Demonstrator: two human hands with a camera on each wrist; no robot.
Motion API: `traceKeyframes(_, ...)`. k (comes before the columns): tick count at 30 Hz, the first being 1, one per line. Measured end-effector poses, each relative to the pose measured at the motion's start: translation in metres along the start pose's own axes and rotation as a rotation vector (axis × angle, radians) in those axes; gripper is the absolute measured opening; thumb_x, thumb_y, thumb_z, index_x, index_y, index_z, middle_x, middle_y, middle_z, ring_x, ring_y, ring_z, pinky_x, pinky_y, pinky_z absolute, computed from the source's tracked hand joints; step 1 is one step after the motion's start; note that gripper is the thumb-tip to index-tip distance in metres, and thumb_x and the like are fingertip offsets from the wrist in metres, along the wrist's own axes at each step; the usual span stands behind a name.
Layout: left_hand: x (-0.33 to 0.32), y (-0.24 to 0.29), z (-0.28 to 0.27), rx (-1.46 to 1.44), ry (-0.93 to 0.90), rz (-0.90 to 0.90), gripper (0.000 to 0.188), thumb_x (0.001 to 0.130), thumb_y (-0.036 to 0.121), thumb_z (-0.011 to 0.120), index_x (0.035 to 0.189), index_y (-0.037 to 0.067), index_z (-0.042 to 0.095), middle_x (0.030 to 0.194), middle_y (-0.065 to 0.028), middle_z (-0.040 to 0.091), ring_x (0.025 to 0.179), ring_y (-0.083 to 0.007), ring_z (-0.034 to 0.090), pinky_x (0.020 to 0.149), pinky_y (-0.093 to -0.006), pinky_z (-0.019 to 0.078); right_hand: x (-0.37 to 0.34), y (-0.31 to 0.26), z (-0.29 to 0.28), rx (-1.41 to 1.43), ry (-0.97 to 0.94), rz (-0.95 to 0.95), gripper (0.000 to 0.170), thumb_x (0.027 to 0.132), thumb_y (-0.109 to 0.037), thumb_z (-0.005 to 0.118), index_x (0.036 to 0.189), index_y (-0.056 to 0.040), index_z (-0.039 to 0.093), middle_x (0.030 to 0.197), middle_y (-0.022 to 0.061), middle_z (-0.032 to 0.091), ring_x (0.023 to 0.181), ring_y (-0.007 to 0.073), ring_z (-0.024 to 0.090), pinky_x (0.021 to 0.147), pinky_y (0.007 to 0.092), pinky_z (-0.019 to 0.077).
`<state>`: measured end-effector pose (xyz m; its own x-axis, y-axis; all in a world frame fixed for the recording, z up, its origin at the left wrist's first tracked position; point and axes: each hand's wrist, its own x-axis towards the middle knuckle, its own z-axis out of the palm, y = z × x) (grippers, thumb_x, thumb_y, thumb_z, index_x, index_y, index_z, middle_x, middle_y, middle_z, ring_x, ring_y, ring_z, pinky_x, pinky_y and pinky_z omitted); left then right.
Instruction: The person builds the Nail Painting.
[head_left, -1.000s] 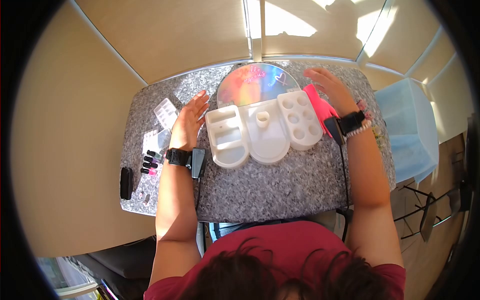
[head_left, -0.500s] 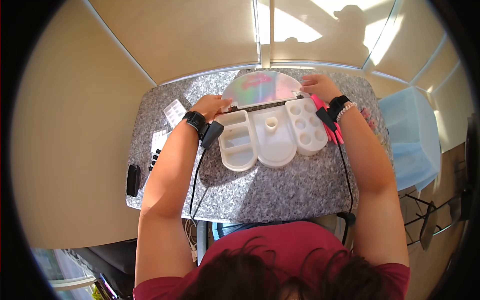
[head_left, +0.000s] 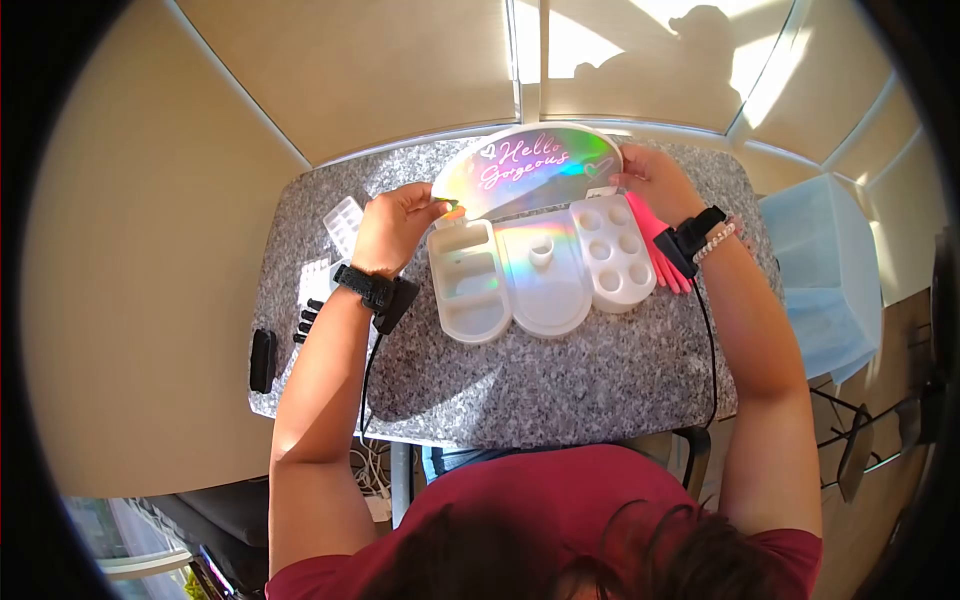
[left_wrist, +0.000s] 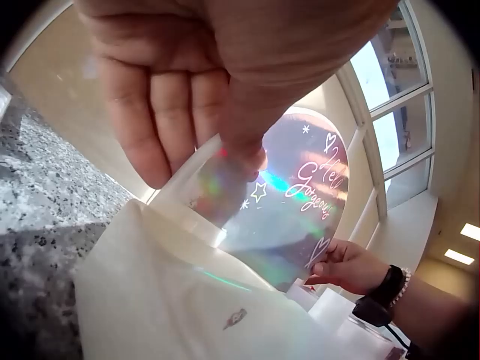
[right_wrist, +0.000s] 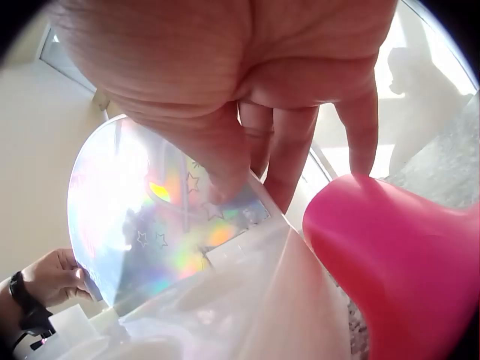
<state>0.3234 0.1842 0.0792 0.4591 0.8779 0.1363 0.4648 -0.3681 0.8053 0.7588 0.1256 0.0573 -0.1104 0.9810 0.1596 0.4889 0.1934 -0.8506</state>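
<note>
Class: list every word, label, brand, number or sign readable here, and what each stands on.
"Hello Gorgeous": on the shiny rounded panel.
Hearts and stars: signs on the same panel.
Small dark mark on the white tray: too blurred to read.
No other word, label, brand or number is readable.

Flowing script lettering [head_left: 523, 162] reads "Hello Gorgeous" across the half-round, rainbow-sheened panel [head_left: 545, 192] that I hold at both sides. Outlined hearts [head_left: 598, 168] flank the words. From my left wrist, the same words run at a slant, near an outlined star [left_wrist: 259, 193] and small asterisk-like marks [left_wrist: 306, 130]. From my right wrist, several outlined stars [right_wrist: 213, 210] show on the panel.
</note>
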Motion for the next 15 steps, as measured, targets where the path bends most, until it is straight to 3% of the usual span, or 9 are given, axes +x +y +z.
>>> traceKeyframes(2,-0.004,-0.001,0.002,0.007,-0.002,0.0,0.021,0.107,0.017,0.078,0.119,0.0,0.081,0.102,-0.0035,0.084,0.094,-0.0077,0.07,0.089,-0.0311,0.0564,-0.014,-0.021,0.009,-0.226,0.054,-0.014,0.021,0.103,-0.01,0.075,0.122,-0.0021,0.073,0.103,0.0141,0.078,0.094,0.023,0.071,0.091,0.0378,0.0559)
traceKeyframes(4,-0.004,-0.005,0.003,0.027,-0.026,0.004,0.019,0.104,0.017,0.081,0.116,0.003,0.082,0.096,-0.0088,0.084,0.087,-0.01,0.072,0.083,-0.0321,0.0575,-0.015,-0.015,0.012,-0.26,0.055,-0.039,0.02,0.103,-0.01,0.074,0.122,-0.0021,0.073,0.102,0.0147,0.077,0.093,0.024,0.071,0.09,0.0382,0.0557)
traceKeyframes(15,-0.012,0.006,0.003,0.054,-0.034,-0.007,0.019,0.103,0.018,0.082,0.116,0.004,0.084,0.097,-0.0082,0.085,0.087,-0.0093,0.073,0.083,-0.0308,0.0579,-0.024,-0.03,0.012,-0.24,0.005,0.009,0.019,0.104,-0.008,0.072,0.121,0.0007,0.072,0.101,0.016,0.078,0.093,0.0254,0.071,0.091,0.04,0.0564)
